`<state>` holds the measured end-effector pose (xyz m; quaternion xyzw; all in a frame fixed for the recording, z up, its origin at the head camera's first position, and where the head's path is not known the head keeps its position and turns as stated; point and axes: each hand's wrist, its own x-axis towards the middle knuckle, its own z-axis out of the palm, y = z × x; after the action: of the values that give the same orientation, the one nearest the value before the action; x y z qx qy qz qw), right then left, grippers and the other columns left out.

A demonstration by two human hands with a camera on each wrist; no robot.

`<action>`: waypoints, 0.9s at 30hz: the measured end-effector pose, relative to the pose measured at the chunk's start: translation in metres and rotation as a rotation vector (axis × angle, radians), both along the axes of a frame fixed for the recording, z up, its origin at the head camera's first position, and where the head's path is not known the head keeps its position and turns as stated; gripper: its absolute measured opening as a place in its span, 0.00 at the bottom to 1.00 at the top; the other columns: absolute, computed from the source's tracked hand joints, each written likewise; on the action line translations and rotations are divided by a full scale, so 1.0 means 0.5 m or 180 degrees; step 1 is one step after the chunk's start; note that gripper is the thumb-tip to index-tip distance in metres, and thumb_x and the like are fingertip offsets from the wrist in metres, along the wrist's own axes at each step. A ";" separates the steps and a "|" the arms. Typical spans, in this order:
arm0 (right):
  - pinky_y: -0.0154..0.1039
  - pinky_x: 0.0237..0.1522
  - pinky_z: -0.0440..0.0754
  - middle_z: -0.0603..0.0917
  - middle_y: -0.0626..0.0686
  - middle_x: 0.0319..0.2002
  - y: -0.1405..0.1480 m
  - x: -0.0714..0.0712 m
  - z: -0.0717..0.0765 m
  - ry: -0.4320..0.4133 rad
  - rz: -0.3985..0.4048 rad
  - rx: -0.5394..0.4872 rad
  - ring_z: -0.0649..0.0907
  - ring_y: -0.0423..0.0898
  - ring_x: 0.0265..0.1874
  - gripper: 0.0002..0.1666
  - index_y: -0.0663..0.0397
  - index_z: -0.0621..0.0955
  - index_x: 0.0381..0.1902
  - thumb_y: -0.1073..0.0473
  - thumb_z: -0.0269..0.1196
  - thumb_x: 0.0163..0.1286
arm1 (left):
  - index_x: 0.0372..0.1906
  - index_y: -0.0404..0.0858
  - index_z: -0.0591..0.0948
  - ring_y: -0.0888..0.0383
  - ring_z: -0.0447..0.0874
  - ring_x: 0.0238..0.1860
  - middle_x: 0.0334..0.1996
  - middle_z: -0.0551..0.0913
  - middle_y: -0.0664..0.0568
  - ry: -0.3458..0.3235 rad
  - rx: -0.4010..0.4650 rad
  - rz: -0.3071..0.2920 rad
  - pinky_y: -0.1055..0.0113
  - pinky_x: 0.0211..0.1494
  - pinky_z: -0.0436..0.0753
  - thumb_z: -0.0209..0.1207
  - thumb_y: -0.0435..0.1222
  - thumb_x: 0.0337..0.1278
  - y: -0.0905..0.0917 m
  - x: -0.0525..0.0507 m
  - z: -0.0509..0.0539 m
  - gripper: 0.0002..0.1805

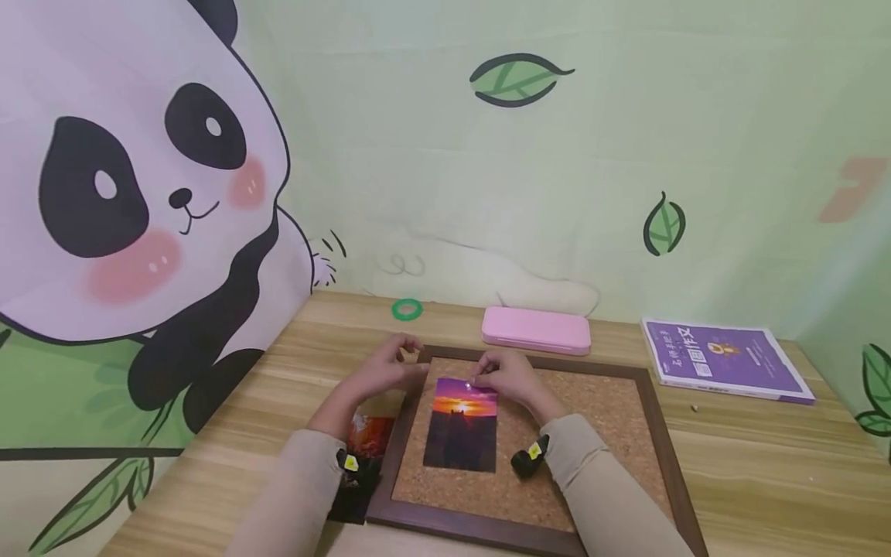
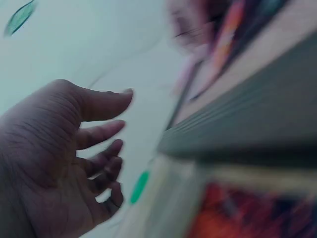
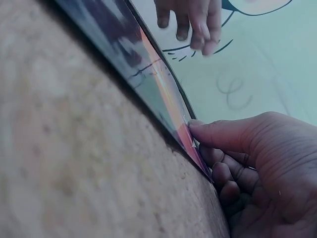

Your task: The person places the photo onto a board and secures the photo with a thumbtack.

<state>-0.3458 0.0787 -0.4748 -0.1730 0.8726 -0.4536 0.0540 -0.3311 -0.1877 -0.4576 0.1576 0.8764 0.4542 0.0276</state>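
Note:
A sunset photo (image 1: 461, 433) lies on the left part of a framed cork board (image 1: 557, 464). My right hand (image 1: 511, 379) is at the photo's top edge, thumb and curled fingers pinching it there, as the right wrist view shows. Beside the fingertips a tiny shiny spot shows on the photo, too small to tell what it is. My left hand (image 1: 383, 367) hovers by the board's upper left corner, fingers loosely bent and holding nothing. Under the left forearm, a second photo (image 1: 372, 437) in red and black lies beside the frame, partly covered by the sleeve.
Behind the board is a pink case (image 1: 536, 329), with a green tape ring (image 1: 407, 309) farther left. A purple book (image 1: 724, 360) lies at the back right, and a small object (image 1: 694, 408) sits in front of it. A panda-printed wall stands behind the wooden table (image 1: 759, 472).

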 end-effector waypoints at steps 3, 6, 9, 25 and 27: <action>0.40 0.39 0.75 0.83 0.48 0.28 0.000 0.000 -0.002 -0.0018 0.0012 -0.0004 0.79 0.45 0.31 0.05 0.54 0.85 0.31 0.60 0.72 0.62 | 0.59 0.31 0.75 0.45 0.71 0.50 0.56 0.73 0.35 -0.0132 -0.0009 -0.0021 0.56 0.46 0.74 0.66 0.41 0.62 -0.055 -0.007 0.013 0.26; 0.40 0.39 0.75 0.83 0.48 0.28 0.000 0.001 -0.004 -0.0018 0.0008 0.0003 0.79 0.45 0.31 0.05 0.54 0.85 0.31 0.60 0.72 0.62 | 0.60 0.31 0.75 0.46 0.73 0.51 0.56 0.74 0.36 -0.0377 -0.0148 -0.0158 0.54 0.50 0.75 0.66 0.42 0.63 -0.100 -0.007 0.027 0.26; 0.40 0.39 0.75 0.83 0.48 0.28 -0.002 0.001 -0.003 -0.0012 -0.0010 0.0016 0.78 0.45 0.31 0.05 0.54 0.86 0.31 0.60 0.72 0.62 | 0.59 0.32 0.76 0.47 0.75 0.54 0.55 0.76 0.40 -0.0679 -0.0374 -0.0309 0.50 0.56 0.74 0.66 0.45 0.62 -0.135 0.000 0.039 0.28; 0.40 0.38 0.75 0.83 0.49 0.28 0.000 -0.002 -0.002 0.0008 -0.0029 0.0046 0.79 0.46 0.32 0.05 0.55 0.85 0.31 0.59 0.72 0.62 | 0.39 0.36 0.79 0.52 0.71 0.40 0.36 0.77 0.50 -0.1162 -0.1566 -0.0280 0.58 0.43 0.71 0.74 0.41 0.49 -0.196 0.025 0.064 0.18; 0.40 0.38 0.75 0.83 0.49 0.28 0.000 0.000 0.000 0.0033 -0.0003 0.0047 0.78 0.46 0.32 0.06 0.55 0.85 0.31 0.59 0.71 0.62 | 0.38 0.37 0.79 0.52 0.70 0.38 0.35 0.76 0.50 -0.1138 -0.1679 -0.0270 0.59 0.41 0.70 0.75 0.41 0.47 -0.196 0.025 0.061 0.19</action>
<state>-0.3461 0.0787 -0.4751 -0.1745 0.8762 -0.4463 0.0506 -0.3186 -0.2856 -0.4272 0.0991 0.9378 0.2303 0.2400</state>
